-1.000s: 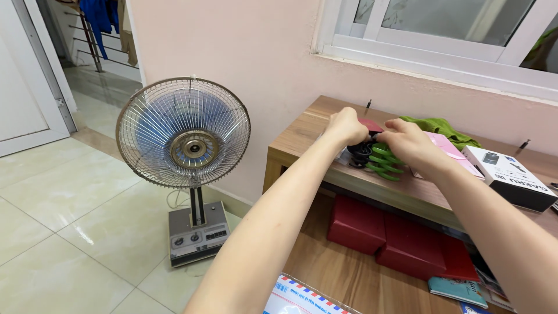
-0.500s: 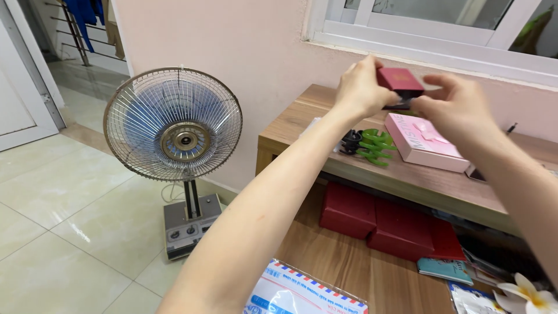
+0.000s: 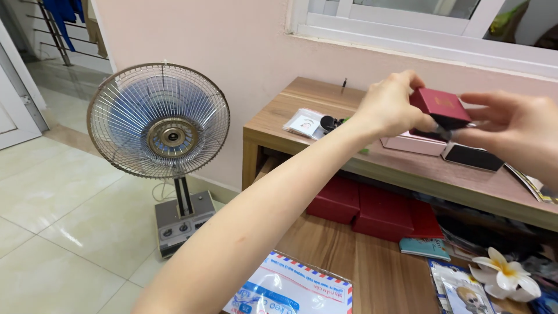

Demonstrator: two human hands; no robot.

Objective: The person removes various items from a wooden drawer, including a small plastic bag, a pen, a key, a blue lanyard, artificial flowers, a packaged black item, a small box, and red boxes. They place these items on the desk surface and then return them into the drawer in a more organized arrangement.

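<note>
A small dark red box [image 3: 437,106] is held in the air above the wooden bench [image 3: 407,168]. My left hand [image 3: 388,106] grips its left end and my right hand [image 3: 514,129] pinches its right side, where a black part shows under the red lid. Behind the box a pink flat box [image 3: 410,143] and a black-and-white carton [image 3: 472,156] lie on the bench. A clear packet [image 3: 304,123] and a black clip [image 3: 328,122] lie further left on the bench top.
An electric stand fan [image 3: 158,122] stands on the tiled floor at left. Red boxes [image 3: 372,208] sit under the bench. On the wooden surface in front lie an airmail-striped envelope [image 3: 296,288], a teal booklet [image 3: 425,246] and a white flower [image 3: 504,271].
Both hands took the red box off the bench, raised it and brought it nearer and to the right. The view has shifted right.
</note>
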